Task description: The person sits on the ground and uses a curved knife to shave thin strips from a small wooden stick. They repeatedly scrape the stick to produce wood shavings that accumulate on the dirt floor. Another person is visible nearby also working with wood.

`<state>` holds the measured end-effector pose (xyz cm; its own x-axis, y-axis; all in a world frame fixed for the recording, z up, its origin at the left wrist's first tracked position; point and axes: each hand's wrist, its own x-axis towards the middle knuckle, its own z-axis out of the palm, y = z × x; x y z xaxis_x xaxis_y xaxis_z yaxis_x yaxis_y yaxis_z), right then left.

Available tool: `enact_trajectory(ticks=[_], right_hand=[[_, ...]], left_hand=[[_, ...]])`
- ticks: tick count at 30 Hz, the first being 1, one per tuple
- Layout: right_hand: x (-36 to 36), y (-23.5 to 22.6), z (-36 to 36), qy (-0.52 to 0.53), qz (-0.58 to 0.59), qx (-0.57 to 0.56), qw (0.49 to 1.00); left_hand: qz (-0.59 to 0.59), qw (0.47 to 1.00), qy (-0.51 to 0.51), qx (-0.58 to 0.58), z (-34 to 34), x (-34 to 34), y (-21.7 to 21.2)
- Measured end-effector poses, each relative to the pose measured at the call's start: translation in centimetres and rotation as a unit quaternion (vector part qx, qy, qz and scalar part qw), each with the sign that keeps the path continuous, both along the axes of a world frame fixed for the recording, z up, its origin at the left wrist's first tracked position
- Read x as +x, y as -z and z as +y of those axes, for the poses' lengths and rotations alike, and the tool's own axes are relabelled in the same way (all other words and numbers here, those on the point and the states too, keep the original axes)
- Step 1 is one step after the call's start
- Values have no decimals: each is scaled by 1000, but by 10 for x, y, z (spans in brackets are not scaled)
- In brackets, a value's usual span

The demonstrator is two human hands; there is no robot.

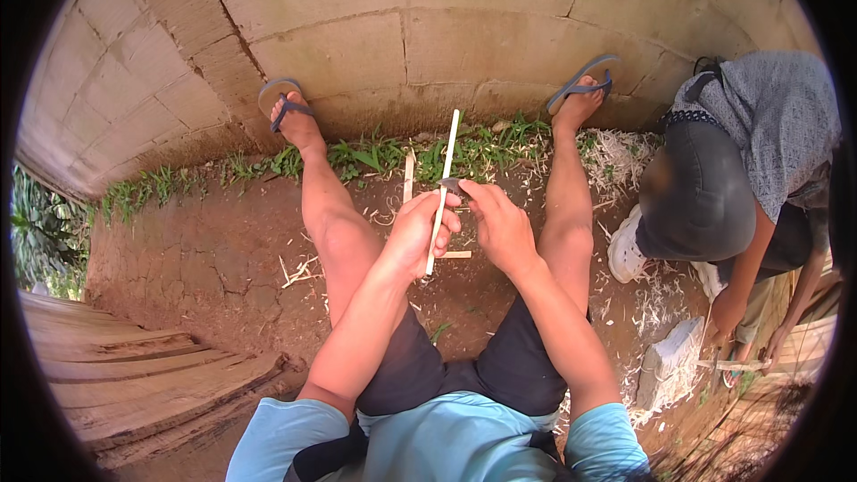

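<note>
A slender pale wooden stick (451, 145) slants upward between my knees. My left hand (414, 234) is closed around its lower half, and the short bottom end sticks out below the fingers. In my right hand (502, 225) I grip a small dark blade (454, 186), pinched between thumb and fingers. The blade's tip lies against the stick just above my left hand. Most of the blade's handle, if it has one, is hidden by my right hand.
Behind the stick, a flat wooden strip (409, 177) and a short wood piece (457, 254) lie on the dirt among shavings. A block wall (357, 54) stands ahead. Planks (134, 375) are at the left. Another person (714, 187) works at the right beside a shaving-covered stone block (668, 359).
</note>
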<state>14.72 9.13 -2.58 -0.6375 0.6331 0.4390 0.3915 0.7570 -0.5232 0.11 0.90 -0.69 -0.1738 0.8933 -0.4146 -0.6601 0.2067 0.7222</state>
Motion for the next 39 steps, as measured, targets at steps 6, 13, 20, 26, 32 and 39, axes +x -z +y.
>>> enact_trajectory(ticks=[6, 13, 20, 26, 32, 39], right_hand=[[3, 2, 2, -5, -4, -5, 1000], [9, 8, 6, 14, 3, -24, 1000], [8, 4, -2, -23, -10, -51, 998], [17, 6, 1, 11, -1, 1, 1000], [14, 7, 1, 7, -27, -25, 999], [27, 5, -9, -6, -39, -86, 996]], left_hand=[[-19, 999, -25, 10, 0, 3, 5], [16, 998, 53, 7, 0, 8, 2], [53, 996, 67, -8, -5, 2, 3], [76, 993, 94, -10, -2, 6, 3], [128, 989, 68, -36, -2, -1, 19], [187, 979, 80, -35, -5, 5, 22]])
